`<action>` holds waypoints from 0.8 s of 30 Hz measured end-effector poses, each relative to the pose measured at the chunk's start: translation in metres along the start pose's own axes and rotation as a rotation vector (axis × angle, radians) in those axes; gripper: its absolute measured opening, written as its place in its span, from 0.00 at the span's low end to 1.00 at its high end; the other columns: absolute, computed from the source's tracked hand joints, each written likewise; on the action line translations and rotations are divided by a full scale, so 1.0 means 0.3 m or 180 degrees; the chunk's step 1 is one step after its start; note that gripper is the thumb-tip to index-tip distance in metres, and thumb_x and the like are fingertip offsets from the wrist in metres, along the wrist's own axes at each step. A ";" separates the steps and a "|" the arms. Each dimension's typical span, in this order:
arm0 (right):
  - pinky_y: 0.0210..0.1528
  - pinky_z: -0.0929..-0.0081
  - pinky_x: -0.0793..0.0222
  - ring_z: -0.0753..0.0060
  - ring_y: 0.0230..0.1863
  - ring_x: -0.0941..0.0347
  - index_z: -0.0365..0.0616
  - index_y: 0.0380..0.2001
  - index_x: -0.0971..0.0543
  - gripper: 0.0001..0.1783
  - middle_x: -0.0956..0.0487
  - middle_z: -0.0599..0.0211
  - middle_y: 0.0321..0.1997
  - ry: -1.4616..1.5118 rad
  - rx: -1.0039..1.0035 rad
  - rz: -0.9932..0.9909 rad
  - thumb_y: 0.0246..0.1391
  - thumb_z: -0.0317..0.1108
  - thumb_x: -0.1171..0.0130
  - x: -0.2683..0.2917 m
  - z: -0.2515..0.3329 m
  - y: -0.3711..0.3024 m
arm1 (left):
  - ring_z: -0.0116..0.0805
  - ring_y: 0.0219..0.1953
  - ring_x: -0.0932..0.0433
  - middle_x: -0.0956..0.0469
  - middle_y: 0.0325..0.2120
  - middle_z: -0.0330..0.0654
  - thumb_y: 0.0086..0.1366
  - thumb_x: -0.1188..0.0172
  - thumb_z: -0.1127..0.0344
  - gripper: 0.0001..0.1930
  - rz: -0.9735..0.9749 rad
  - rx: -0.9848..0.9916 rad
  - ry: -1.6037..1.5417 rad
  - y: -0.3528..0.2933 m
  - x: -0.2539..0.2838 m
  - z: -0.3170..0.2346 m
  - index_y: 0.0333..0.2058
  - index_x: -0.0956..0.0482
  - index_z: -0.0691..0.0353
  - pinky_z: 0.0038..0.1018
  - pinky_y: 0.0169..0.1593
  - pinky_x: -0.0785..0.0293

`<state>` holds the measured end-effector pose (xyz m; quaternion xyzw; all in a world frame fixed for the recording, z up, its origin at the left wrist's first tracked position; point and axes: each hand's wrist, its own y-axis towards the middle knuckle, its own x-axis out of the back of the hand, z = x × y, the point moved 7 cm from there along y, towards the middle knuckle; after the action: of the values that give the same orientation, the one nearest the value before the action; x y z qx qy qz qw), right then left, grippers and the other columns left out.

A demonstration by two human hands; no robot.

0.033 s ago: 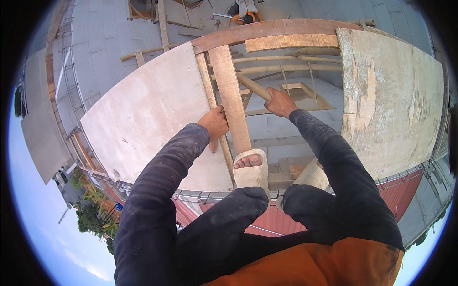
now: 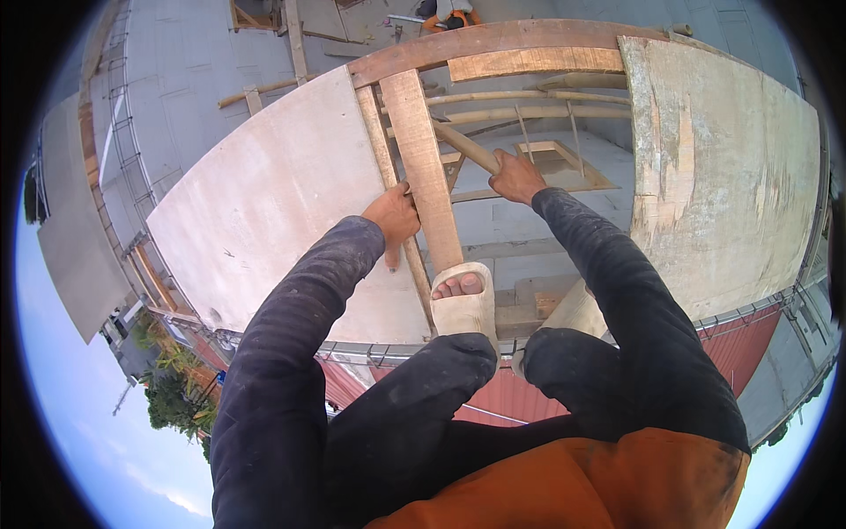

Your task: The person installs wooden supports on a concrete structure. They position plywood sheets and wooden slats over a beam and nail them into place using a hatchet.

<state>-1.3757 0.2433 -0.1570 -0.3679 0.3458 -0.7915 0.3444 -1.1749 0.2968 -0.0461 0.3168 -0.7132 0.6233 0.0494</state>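
Note:
My left hand (image 2: 393,216) is closed on the narrow wooden batten (image 2: 375,132) along the right edge of a pale plywood panel (image 2: 273,212). One of its digits points down across the panel. Just to its right runs a wide wooden plank (image 2: 421,159), its near end beneath my sandalled foot (image 2: 464,309). My right hand (image 2: 518,176) grips a round wooden handle (image 2: 467,148) that slants up leftward to the plank. Whatever is on the handle's far end is hidden behind the plank.
Right of the frame's opening lies a worn plywood panel (image 2: 723,176). A brown beam (image 2: 511,40) crosses the far side, and bamboo poles (image 2: 538,113) span the gap over a lower floor. Rebar (image 2: 370,357) runs along the near edge. Another person (image 2: 449,16) works below.
The whole view shifts slightly, so the frame and panels sit a little higher in the picture. Both hands keep their grips.

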 end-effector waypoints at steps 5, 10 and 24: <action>0.54 0.50 0.25 0.45 0.48 0.17 0.36 0.54 0.23 0.28 0.15 0.43 0.44 -0.0058 -0.0407 0.0125 0.51 0.37 0.37 -0.135 -0.138 0.088 | 0.40 0.66 0.29 0.19 0.57 0.37 0.34 0.25 0.25 0.50 0.0192 -0.0089 0.0178 0.036 0.060 -0.002 0.52 0.14 0.55 0.43 0.76 0.53; 0.55 0.49 0.26 0.41 0.48 0.18 0.38 0.51 0.23 0.24 0.16 0.42 0.43 0.0219 0.0779 0.0346 0.52 0.37 0.38 -0.001 0.192 -0.061 | 0.39 0.68 0.31 0.19 0.58 0.36 0.35 0.23 0.26 0.49 -0.0191 0.0007 0.0138 -0.029 0.037 -0.007 0.54 0.14 0.52 0.41 0.76 0.50; 0.54 0.49 0.26 0.41 0.49 0.19 0.41 0.52 0.23 0.23 0.16 0.42 0.42 -0.0048 0.0851 0.0034 0.51 0.35 0.39 0.013 0.218 -0.003 | 0.41 0.68 0.31 0.20 0.58 0.38 0.33 0.24 0.26 0.50 0.0096 -0.0010 -0.0019 -0.007 0.016 -0.001 0.52 0.14 0.54 0.42 0.76 0.53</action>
<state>-1.3242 0.2215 -0.1227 -0.3227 0.2365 -0.8259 0.3972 -1.1777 0.2951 -0.0421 0.3078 -0.7190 0.6219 0.0385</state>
